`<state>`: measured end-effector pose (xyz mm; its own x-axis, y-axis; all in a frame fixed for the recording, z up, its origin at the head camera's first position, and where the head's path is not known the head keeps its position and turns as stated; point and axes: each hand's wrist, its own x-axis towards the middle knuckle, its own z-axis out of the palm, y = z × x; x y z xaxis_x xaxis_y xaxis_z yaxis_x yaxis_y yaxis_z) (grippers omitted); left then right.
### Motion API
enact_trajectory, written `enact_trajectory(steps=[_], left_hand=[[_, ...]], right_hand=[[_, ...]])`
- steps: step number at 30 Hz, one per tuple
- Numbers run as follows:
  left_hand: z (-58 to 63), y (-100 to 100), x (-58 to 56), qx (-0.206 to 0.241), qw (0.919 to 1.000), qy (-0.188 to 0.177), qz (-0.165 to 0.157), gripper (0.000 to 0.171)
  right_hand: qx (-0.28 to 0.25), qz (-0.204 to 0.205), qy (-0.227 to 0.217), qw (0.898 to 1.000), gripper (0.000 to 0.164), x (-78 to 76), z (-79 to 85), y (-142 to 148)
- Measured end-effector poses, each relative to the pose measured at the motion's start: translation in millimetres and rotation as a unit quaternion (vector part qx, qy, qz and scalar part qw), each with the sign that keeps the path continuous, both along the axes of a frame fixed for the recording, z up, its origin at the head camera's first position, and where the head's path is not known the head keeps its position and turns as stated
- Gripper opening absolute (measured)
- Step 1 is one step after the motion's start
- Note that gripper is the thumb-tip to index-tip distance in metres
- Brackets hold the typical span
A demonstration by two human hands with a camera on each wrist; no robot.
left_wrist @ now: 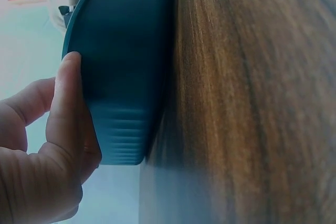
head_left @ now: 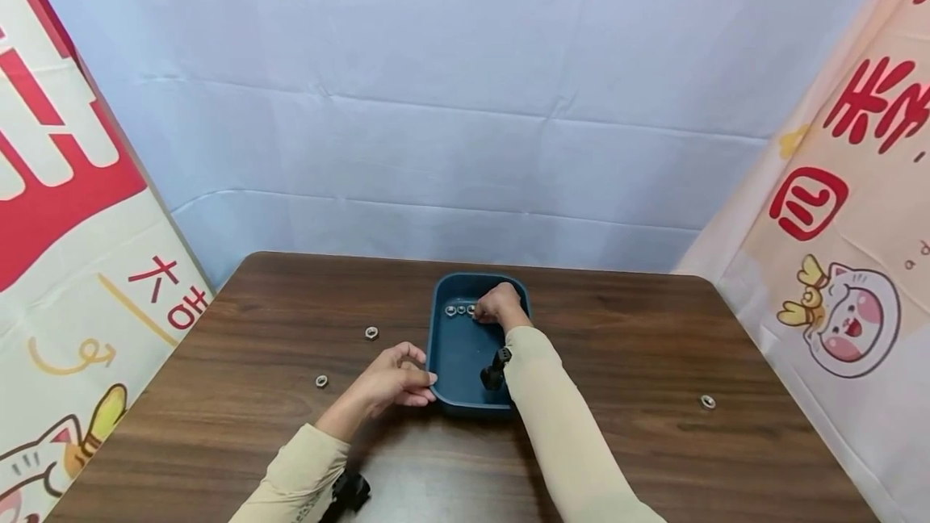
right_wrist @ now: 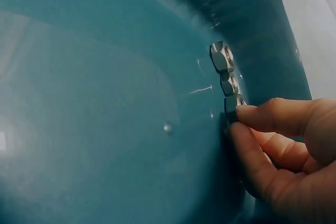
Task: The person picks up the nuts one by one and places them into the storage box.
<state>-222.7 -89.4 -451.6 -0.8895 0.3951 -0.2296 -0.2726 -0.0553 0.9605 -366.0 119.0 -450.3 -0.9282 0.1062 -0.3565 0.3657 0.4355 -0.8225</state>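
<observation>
Near the far edge of the tabletop (head_left: 617,345), about midway along it, we see a dark teal tray (head_left: 458,353). Our left hand (head_left: 395,382) grips its near left wall, thumb curled over the rim. Our right hand (head_left: 497,303) reaches inside to the far end, pinching the third nut (right_wrist: 232,104) in a row of nuts (right_wrist: 224,72). Three loose nuts (head_left: 371,332) lie on the tabletop, two left of the tray, one well to the right.
</observation>
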Motion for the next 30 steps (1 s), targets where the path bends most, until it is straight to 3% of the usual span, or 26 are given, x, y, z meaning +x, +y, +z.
enact_trajectory(steps=[6, 11, 14, 18, 21, 25, 30], left_hand=[[0.7, -0.5, -0.1, -0.005, 1.0000, 0.001, 0.005, 0.037], [2.5, -0.8, 0.2, -0.007, 1.0000, 0.000, 0.004, 0.035], [2.7, -0.7, 0.2, -0.008, 1.0000, -0.002, 0.002, 0.035], [1.9, -0.9, -0.2, -0.005, 1.0000, 0.000, -0.001, 0.035], [1.0, -2.0, -1.6, -0.002, 0.9999, 0.008, -0.006, 0.035], [-0.3, -3.2, -4.4, 0.002, 0.9999, 0.008, -0.008, 0.036], [1.2, -1.3, -4.2, -0.001, 0.9998, 0.012, -0.013, 0.035]], right_hand=[[0.000, 0.021, -0.004, 1.000, 0.026, 1.6, 6.1, -0.6], [0.094, 0.098, 0.023, 0.990, 0.009, 7.0, 23.9, -3.9], [0.169, 0.172, 0.058, 0.969, 0.032, 12.9, 39.6, -7.8], [0.261, 0.274, 0.102, 0.920, 0.014, 25.8, 61.3, -13.5], [0.307, 0.323, 0.107, 0.889, 0.048, 35.2, 73.9, -17.0], [0.325, 0.344, 0.096, 0.876, 0.052, 41.4, 81.6, -19.3], [0.322, 0.345, 0.094, 0.877, 0.049, 48.3, 85.7, -14.1]])
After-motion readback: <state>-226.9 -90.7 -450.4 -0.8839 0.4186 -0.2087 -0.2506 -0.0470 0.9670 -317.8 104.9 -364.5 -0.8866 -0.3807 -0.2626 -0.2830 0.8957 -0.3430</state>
